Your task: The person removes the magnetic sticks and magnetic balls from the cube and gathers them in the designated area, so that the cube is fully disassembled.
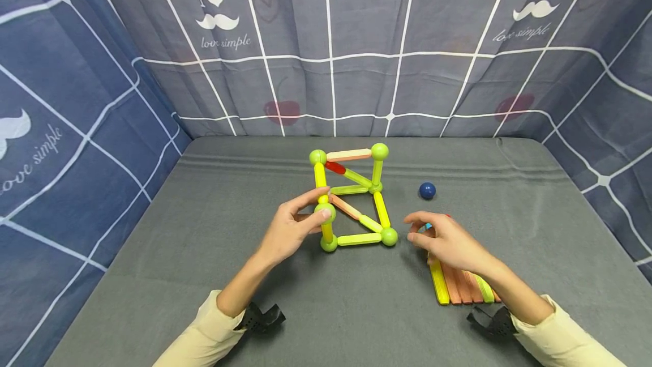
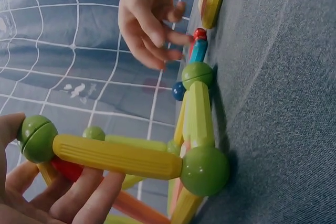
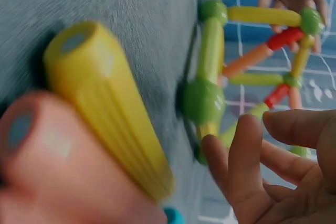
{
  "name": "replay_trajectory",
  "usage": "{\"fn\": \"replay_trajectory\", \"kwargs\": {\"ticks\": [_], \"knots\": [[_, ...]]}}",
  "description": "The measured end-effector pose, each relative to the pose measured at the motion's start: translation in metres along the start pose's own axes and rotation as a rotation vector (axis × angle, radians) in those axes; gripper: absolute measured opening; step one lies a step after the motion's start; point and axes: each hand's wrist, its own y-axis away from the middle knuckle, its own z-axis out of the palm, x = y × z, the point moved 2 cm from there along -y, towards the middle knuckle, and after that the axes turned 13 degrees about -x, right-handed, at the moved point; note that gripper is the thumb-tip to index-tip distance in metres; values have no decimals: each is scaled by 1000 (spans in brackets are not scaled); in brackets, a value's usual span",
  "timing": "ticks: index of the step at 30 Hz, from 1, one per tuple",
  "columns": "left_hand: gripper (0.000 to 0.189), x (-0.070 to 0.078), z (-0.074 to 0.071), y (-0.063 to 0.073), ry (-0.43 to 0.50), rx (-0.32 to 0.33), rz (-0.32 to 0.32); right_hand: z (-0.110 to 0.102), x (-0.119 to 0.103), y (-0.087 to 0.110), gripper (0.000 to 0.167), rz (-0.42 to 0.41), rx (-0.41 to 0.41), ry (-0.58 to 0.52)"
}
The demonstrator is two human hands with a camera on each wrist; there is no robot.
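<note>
A frame of magnetic sticks and green balls stands on the grey table, its yellow stick [image 2: 118, 156] upright at the front left. My left hand [image 1: 290, 226] grips the green ball [image 2: 38, 139] at that stick's top, thumb on the near side and fingers behind. Slanting red-and-orange rods [image 3: 262, 52] run across inside the frame. My right hand [image 1: 450, 245] hovers right of the frame, fingers loosely bent and nothing between them. Below it lies a row of loose yellow, orange and green sticks [image 1: 460, 287], partly hidden by hand and forearm.
A dark blue ball [image 1: 427, 190] lies on the table beyond my right hand. A cyan stick with a red end [image 2: 198, 51] shows beside the loose row. Behind and at the sides hangs a blue-grey gridded curtain [image 1: 356, 27].
</note>
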Motion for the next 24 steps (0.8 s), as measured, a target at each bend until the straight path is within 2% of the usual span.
{"fn": "replay_trajectory", "kwargs": {"ticks": [4, 9, 14, 17, 21, 24], "knots": [[48, 1, 3, 1, 20, 4, -3, 10, 1, -19, 31, 4, -49, -2], [53, 4, 7, 5, 8, 9, -18, 12, 1, -36, 25, -9, -68, 25], [63, 10, 8, 10, 14, -38, -46, 7, 2, -44, 14, 7, -106, 43], [69, 14, 6, 12, 17, -73, -68, 5, 2, -46, 14, 22, -130, 29], [71, 15, -3, 8, -82, -60, -88, 4, 2, -47, 14, 34, -149, 18], [66, 11, -15, 2, -198, 17, -91, 5, 1, -47, 13, 29, -153, 13]]}}
